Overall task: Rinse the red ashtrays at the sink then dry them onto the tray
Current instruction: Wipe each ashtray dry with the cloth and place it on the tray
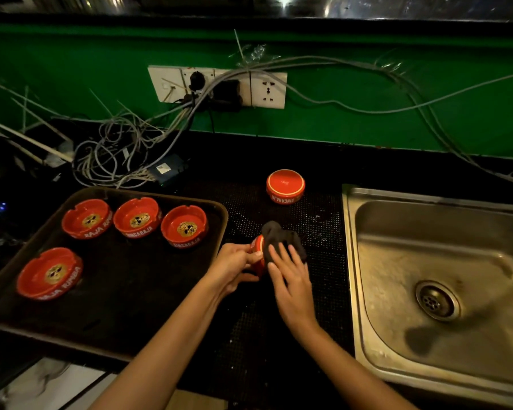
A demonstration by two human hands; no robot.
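My left hand [234, 266] grips a red ashtray [258, 247] held on its edge above the black mat, between the tray and the sink. My right hand [290, 273] presses a dark cloth [282, 235] against the ashtray with straight fingers. Most of that ashtray is hidden by the cloth and my hands. Several red ashtrays sit upright on the brown tray [131, 335] at the left, one of them near its front left [49, 273]. Another red ashtray [285, 186] lies upside down on the mat behind my hands.
A steel sink [427, 261] with a drain [437, 300] fills the right side. A tangle of grey cables [116, 149] and a small blue box [166, 170] lie at the back left, below wall sockets [219, 87] on the green wall.
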